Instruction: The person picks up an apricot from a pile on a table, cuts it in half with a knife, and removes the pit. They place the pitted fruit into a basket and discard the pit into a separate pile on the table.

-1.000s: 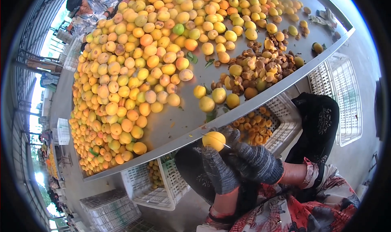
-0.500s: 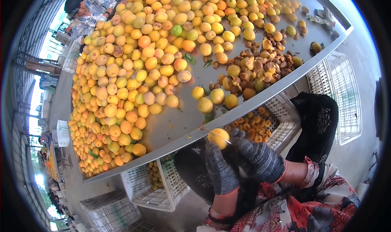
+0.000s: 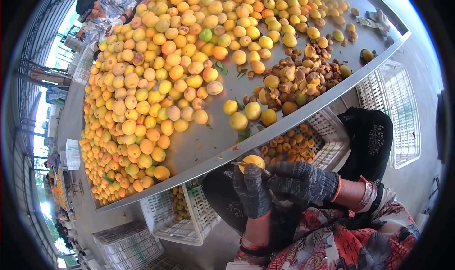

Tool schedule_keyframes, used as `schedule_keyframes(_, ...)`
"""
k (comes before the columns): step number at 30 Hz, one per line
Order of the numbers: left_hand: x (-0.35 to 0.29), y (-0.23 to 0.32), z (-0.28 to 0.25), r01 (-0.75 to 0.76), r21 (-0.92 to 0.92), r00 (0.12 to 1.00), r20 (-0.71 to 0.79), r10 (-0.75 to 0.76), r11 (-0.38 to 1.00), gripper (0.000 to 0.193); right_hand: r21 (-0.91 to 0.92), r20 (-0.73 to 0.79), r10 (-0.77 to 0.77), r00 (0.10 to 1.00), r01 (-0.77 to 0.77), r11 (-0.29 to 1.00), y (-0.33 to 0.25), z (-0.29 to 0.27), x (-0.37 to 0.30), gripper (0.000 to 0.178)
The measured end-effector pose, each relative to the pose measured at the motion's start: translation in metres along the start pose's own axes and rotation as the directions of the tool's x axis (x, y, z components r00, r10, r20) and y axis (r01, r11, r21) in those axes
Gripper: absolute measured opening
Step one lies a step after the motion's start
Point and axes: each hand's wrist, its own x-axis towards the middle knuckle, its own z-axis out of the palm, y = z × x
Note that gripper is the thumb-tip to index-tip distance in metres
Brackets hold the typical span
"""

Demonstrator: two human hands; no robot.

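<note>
A worker at a metal table grips one yellow fruit in a gloved left hand, fingers curled about its lower side, just off the table's near edge. The gloved right hand is closed on one thin knife, its handle mostly hidden; the tip shows at the fruit's 9 o'clock.

Seen from that fruit, work looks well under way but far from over. Done: dozens of halves, too overlapped to count, lie in a white crate at 2 o'clock, and one heap of brown pits and scraps sits at 1. Left: a pile of seemingly hundreds of whole fruit at 10, one bright green at 11, plus four loose fruit at 12.

A second crate, at 8 o'clock, holds more fruit, whole or cut impossible to tell; one co-worker bends over the table's far side between 10 and 11.
</note>
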Motion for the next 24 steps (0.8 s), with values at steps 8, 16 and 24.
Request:
schedule_keyframes(8, 0.006, -0.015, -0.012, 0.006, -0.014, 0.999, -0.044, -0.006, 1.0, 0.038, 0.221, 0.154, 0.498, 0.853, -0.521, 0.824, -0.042, -0.022, 0.017, 0.025)
schedule_keyframes(16, -0.008, -0.004, -0.012, 0.314, -0.305, 0.949, 0.134, -0.287, 0.899, 0.034, 0.074, -0.157, 0.148, 0.976, -0.138, 0.988, -0.011, -0.026, -0.006, 0.043)
schedule_keyframes(24, -0.017, -0.05, -0.033, 0.034, 0.211, 0.962, 0.259, -0.089, 0.977, 0.023, 0.226, 0.016, 0.202, 0.979, -0.2, 0.953, 0.007, -0.013, 0.006, 0.054)
